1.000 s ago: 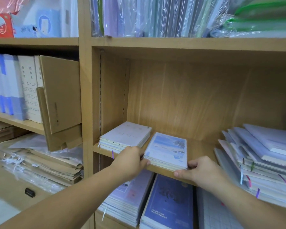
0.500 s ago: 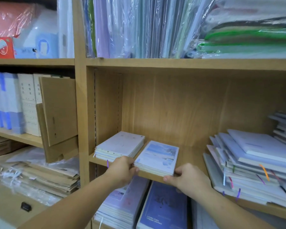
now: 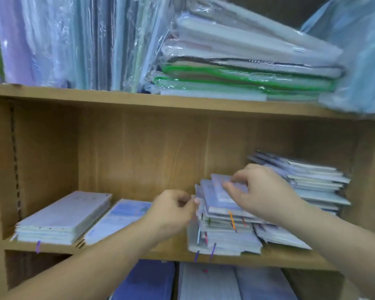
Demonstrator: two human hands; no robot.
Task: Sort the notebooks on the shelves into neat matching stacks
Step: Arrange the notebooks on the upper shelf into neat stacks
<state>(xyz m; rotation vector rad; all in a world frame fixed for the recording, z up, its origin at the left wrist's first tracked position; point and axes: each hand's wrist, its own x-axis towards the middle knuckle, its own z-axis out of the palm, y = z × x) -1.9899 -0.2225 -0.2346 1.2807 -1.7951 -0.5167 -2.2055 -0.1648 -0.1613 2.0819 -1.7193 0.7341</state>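
Head view: on the middle shelf [image 3: 121, 253] a messy pile of notebooks [image 3: 223, 239] sits right of centre, coloured ribbon markers hanging from its front edge. The right hand [image 3: 262, 191] lies on the pile, its fingers curled round the top notebook [image 3: 218, 183] and gripping it. The left hand [image 3: 173, 210] is at the pile's left edge with its fingers curled; blur hides whether they pinch anything. A white stack [image 3: 63, 215] and a blue-covered stack [image 3: 121, 215] lie side by side at the left. Another uneven stack [image 3: 312, 182] sits behind at the right. Plastic-wrapped packs [image 3: 247, 68] fill the shelf above.
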